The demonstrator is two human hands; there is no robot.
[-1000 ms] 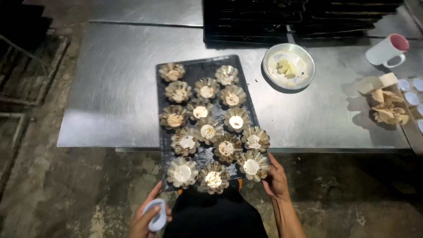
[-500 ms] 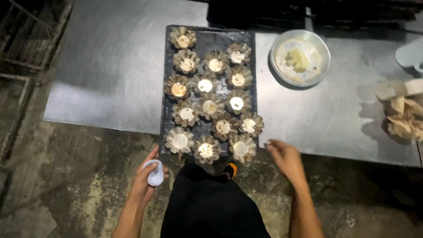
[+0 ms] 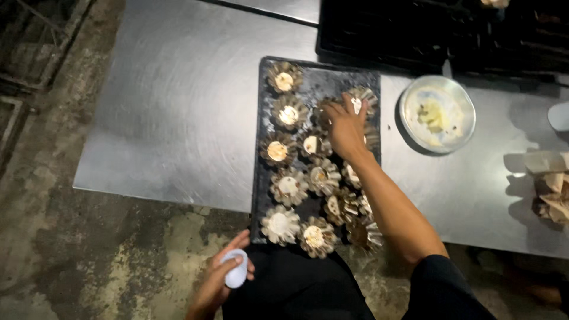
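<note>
Right hand (image 3: 345, 127) | fingers spread on fluted moulds (image 3: 288, 112), far end of dark tray (image 3: 259, 148); we press lightly, nothing gripped | left hand (image 3: 220, 278) closed round small white cup (image 3: 235, 269).

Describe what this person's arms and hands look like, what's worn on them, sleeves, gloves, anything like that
Both hands are bare, with no gloves. The right hand leads back along an uncovered forearm to a short dark sleeve near the upper arm. The left hand shows a bare wrist; its sleeve is out of view. No watch, ring or bracelet can be made out, though the picture is dim.
</note>
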